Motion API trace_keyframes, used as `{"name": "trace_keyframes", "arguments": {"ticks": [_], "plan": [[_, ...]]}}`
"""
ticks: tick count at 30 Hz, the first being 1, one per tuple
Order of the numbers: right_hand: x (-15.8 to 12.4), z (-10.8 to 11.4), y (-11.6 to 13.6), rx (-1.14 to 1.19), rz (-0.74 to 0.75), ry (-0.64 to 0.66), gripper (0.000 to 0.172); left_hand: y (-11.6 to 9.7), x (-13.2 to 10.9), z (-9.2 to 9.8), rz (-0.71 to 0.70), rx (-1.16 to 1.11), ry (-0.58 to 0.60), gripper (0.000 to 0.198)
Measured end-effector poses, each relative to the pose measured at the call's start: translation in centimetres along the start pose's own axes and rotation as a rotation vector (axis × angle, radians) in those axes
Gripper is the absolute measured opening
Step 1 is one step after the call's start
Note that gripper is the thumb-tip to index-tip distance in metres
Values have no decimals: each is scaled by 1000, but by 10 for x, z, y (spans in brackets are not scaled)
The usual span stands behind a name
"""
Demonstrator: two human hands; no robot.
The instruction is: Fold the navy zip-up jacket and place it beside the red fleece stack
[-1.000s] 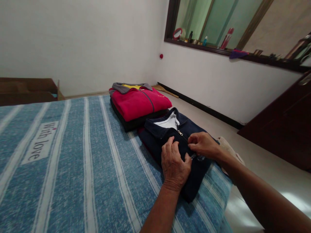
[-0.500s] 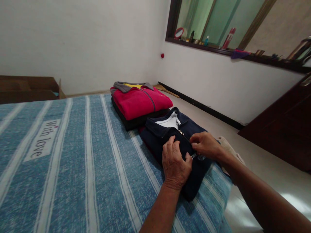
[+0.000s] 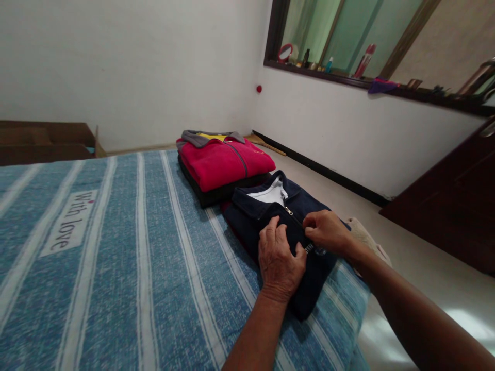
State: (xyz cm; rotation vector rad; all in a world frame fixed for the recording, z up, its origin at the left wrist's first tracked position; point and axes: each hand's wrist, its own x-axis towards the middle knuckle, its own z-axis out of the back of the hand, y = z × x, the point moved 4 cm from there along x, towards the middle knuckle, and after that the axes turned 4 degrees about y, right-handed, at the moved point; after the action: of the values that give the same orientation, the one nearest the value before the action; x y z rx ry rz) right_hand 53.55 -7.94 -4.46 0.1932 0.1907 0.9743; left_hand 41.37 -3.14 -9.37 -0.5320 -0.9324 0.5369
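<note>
A folded navy jacket (image 3: 251, 226) with a collar, a zip and a white lining lies near the bed's right edge. Resting on its front, my left hand (image 3: 280, 257) has its fingers bent and apart, with nothing held. My right hand (image 3: 325, 231) is closed in a pinch at the jacket's front beside the zip line; what lies between the fingertips is too small to make out. Behind the jacket, a folded red jacket (image 3: 228, 162) with a grey collar sits on a black folded garment (image 3: 216, 196).
Blue striped bedding (image 3: 116, 288) covers the bed. Beige cloth (image 3: 367, 239) lies beyond the right edge. A cardboard box (image 3: 46, 139) stands at the far left. Bottles and a red-rimmed mirror (image 3: 285, 52) stand on the window sill; a dark door (image 3: 456, 196) is at right.
</note>
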Motion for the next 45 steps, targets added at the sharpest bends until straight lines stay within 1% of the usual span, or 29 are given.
{"name": "trace_keyframes", "arguments": {"ticks": [6,8,11,13,15,18,20,26,29,31,38,41,45], "plan": [[-3,1,-6,222,53,16,16,0,1,0,5,12,7,39],[-3,0,-7,328,27,33,14,0,1,0,3,16,7,38],[-5,0,-11,533,-49,71,11,0,1,0,-1,22,2,38],[-6,0,-13,606,-63,93,11,0,1,0,-3,23,-2,38],[-7,0,-12,567,-16,91,12,0,1,0,-6,21,-4,38],[-8,2,-9,391,78,53,14,0,1,0,-9,17,-1,38],[-7,2,-7,265,101,28,14,0,1,0,-10,20,2,38],[-2,0,2,-61,60,-11,15,0,1,0,-7,38,5,36],[-1,-2,5,-166,52,-22,17,1,1,0,-8,34,1,36],[-1,-2,4,-152,55,-25,18,1,1,0,-6,31,-1,37],[-1,1,-4,90,149,-16,19,0,1,-1,-4,24,7,37],[-1,2,-4,111,155,10,18,0,1,-1,-6,23,3,37],[-3,3,-3,120,162,14,19,0,1,0,-8,21,0,37]]}}
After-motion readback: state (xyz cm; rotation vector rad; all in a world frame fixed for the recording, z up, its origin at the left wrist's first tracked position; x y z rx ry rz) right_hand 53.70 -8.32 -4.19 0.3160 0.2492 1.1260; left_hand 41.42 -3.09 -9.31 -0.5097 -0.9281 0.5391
